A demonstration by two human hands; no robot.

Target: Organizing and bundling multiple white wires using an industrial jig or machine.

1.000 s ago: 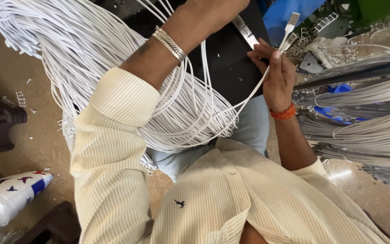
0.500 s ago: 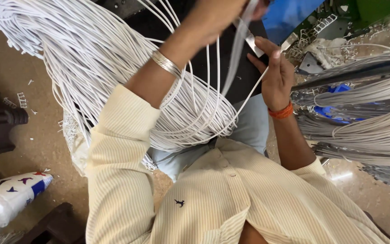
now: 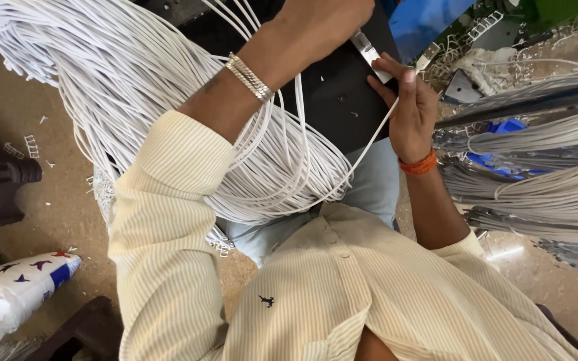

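Hands: left [image 3: 326,23], right [image 3: 406,107]; 1 white cord bundle [image 3: 168,100].

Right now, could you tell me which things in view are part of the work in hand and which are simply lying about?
In use:
- left hand and right hand, both at the flat metal strip
- white cord running up to the right hand
- big bundle of white cords
- black board on the lap

Lying about:
- printed sack
- grey cord bundles
- blue piece
- small white scraps
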